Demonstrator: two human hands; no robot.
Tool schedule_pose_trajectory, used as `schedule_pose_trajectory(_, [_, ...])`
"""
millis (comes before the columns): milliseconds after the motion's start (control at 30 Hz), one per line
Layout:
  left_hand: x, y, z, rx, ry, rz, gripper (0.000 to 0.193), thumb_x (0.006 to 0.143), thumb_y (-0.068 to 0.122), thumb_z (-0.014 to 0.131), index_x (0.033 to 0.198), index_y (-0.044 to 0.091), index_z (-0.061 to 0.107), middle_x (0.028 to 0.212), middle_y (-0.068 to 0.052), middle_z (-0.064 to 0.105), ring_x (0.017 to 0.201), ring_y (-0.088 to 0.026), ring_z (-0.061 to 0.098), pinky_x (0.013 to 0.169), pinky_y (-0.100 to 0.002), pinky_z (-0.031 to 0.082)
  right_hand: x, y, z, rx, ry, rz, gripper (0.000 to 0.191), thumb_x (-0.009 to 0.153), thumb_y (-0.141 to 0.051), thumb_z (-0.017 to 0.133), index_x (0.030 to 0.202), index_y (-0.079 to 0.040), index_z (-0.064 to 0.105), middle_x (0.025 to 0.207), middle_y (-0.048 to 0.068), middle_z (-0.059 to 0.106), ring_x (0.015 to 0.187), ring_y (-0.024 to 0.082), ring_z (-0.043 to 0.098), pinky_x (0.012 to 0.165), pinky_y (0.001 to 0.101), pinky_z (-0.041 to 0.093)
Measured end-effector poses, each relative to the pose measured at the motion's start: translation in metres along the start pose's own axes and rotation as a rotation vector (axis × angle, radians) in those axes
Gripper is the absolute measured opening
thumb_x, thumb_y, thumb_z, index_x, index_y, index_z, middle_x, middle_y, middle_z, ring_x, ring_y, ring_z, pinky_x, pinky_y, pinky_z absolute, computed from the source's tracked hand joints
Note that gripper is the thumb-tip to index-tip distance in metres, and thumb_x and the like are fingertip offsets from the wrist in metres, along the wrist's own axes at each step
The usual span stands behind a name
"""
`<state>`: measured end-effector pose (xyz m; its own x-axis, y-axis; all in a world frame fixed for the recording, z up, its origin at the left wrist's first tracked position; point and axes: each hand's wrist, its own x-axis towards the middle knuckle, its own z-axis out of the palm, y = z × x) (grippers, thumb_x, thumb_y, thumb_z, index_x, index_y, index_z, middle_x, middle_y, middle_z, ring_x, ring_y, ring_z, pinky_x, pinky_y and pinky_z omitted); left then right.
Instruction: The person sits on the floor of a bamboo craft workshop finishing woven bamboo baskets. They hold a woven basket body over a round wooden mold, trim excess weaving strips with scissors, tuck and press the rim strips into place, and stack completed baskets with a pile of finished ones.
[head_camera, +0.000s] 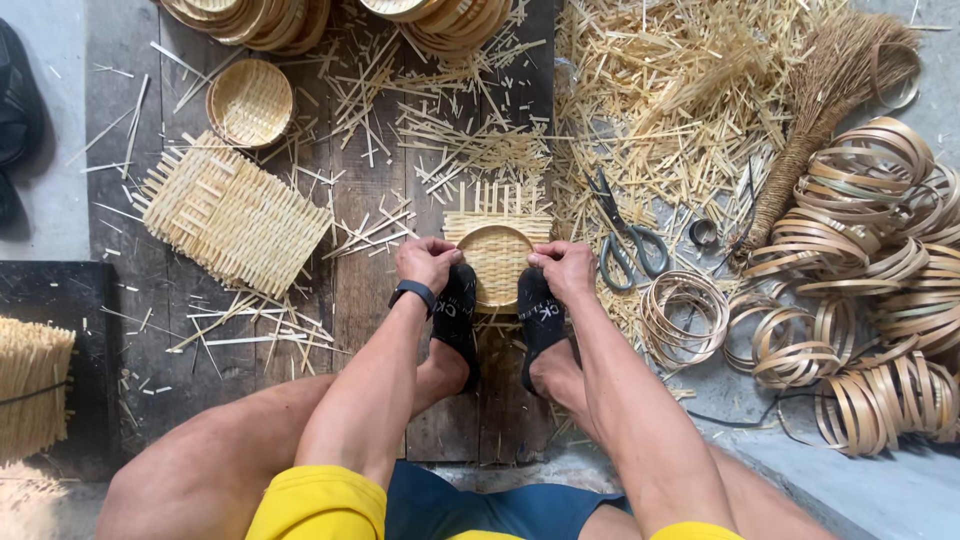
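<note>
Knees and yellow shorts fill the bottom of the view, with both forearms reaching forward between them. Feet in black socks (540, 325) press down on the near edge of a small round woven basket (495, 265) sitting on a square bamboo mat. The left hand (428, 262) is closed, fingers curled and pinching the basket's left rim; a dark wristband (412, 293) sits on that wrist. The right hand (565, 268) is likewise curled, pinching the right rim. Just right of the right hand lie scissors (625, 240), and beyond them coiled bamboo rings (685, 310). Left of the left hand rests a flat woven mat (235, 215), with a finished small basket (250, 102) farther off. Loose bamboo splints (660, 90) litter the far floor beside a broom (820, 100).
</note>
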<state>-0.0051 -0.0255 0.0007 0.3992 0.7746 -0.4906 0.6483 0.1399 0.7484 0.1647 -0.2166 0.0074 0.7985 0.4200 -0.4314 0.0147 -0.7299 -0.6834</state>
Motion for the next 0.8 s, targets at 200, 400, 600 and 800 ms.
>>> schedule_pose_trajectory(200, [-0.001, 0.018, -0.015, 0.080, -0.108, 0.004, 0.018, 0.077, 0.016, 0.088, 0.092, 0.009, 0.083, 0.086, -0.007, 0.080, 0.077, -0.016, 0.074, 0.079, -0.030, 0.059, 0.004, -0.025, -0.017, -0.092, -0.045, -0.098, 0.028, 0.073, -0.022, 0.091, 0.095, -0.007, 0.082, 0.081, 0.006, 0.077, 0.069, 0.015, 0.069, 0.068, 0.0320, 0.057])
schedule_pose_trajectory(400, [0.016, 0.061, 0.013, 0.486, -0.144, 0.845, 0.033, 0.083, 0.025, 0.080, 0.116, 0.019, 0.078, 0.124, -0.003, 0.068, 0.118, -0.026, 0.056, 0.104, -0.040, 0.049, -0.084, -0.030, 0.042, 0.539, -0.279, 0.597, 0.054, 0.092, -0.048, 0.073, 0.080, 0.004, 0.064, 0.067, 0.013, 0.067, 0.049, 0.019, 0.061, 0.041, 0.0308, 0.049])
schedule_pose_trajectory(600, [0.024, 0.047, 0.040, 0.252, -0.126, 0.854, 0.017, 0.092, 0.030, 0.075, 0.103, 0.021, 0.083, 0.112, -0.001, 0.071, 0.111, -0.028, 0.056, 0.097, -0.044, 0.048, -0.093, -0.001, 0.097, 0.658, -0.103, 0.579, 0.038, 0.093, -0.034, 0.074, 0.080, 0.002, 0.070, 0.067, 0.007, 0.067, 0.050, 0.014, 0.058, 0.041, 0.0270, 0.041])
schedule_pose_trajectory(800, [0.031, 0.048, 0.040, 0.166, -0.150, 0.819, 0.014, 0.094, 0.026, 0.073, 0.103, 0.019, 0.081, 0.104, -0.001, 0.073, 0.102, -0.026, 0.061, 0.093, -0.038, 0.050, -0.085, 0.000, 0.106, 0.545, 0.011, 0.396, 0.029, 0.094, -0.025, 0.073, 0.083, 0.002, 0.073, 0.068, 0.005, 0.065, 0.055, 0.011, 0.051, 0.047, 0.0283, 0.040])
